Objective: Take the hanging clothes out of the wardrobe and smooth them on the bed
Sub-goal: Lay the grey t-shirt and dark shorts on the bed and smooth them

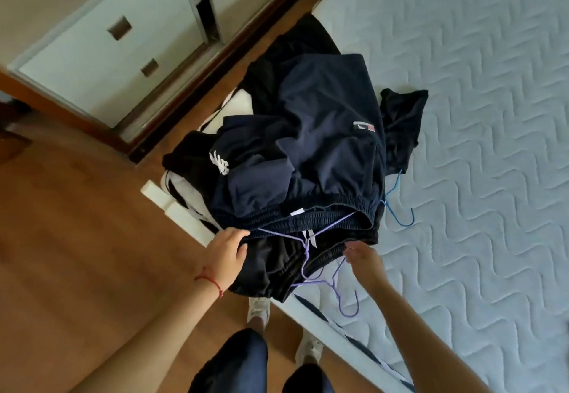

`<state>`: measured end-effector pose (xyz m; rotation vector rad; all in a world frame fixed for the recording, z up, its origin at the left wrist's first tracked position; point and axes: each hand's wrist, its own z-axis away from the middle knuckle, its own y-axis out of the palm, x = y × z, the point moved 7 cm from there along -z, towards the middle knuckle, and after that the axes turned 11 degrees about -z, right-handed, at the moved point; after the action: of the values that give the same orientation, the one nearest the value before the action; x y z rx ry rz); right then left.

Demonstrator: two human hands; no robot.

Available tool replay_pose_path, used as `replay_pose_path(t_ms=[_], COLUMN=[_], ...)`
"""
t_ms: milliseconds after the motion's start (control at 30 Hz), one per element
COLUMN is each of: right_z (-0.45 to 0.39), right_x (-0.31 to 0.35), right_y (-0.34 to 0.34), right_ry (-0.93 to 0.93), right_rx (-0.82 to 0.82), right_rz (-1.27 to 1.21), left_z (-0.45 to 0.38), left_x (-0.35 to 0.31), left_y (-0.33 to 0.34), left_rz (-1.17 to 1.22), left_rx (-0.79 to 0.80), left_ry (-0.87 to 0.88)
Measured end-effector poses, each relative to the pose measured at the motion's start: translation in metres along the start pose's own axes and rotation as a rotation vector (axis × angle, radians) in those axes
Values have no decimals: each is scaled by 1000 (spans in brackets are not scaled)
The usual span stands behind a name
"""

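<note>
A heap of dark clothes lies at the edge of the bed (492, 115). On top are navy trousers (308, 134) with an elastic waistband, threaded on a purple wire hanger (326, 282). Black garments (277, 266) lie underneath and spill over the bed's edge. My left hand (226, 254) holds the left end of the navy waistband. At the right end of the black waistband, my right hand (361, 255) pinches the cloth with its fingertips. A blue hanger (397, 208) pokes out at the heap's right side.
The wardrobe (117, 54) with white sliding doors stands at the upper left, one door slid partly open. Wooden floor (77, 238) runs between it and the white bed frame (184, 217). My legs and shoes are at the bottom centre.
</note>
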<state>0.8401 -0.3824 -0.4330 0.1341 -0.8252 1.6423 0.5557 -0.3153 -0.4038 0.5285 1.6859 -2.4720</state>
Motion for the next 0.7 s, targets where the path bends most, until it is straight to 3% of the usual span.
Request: replay_pose_path(t_ms=[133, 267, 433, 533, 633, 700], right_z=[-21, -40, -51, -48, -30, -15], right_x=[-7, -15, -15, -10, -1, 7], right_y=[61, 88, 103, 105, 87, 68], right_ry=[99, 186, 274, 291, 265, 230], right_rx=[46, -46, -77, -105, -178, -231], right_rz=[-138, -245, -330, -462, -446, -440], left_z=[-38, -59, -65, -64, -64, -63], left_x=[-24, -37, -32, -27, -23, -33], left_y=[28, 59, 77, 69, 44, 24], left_rz=[-155, -223, -281, -193, -117, -113], left_rx=[-12, 36, 111, 139, 97, 58], left_ry=[283, 448, 479, 417, 310, 347])
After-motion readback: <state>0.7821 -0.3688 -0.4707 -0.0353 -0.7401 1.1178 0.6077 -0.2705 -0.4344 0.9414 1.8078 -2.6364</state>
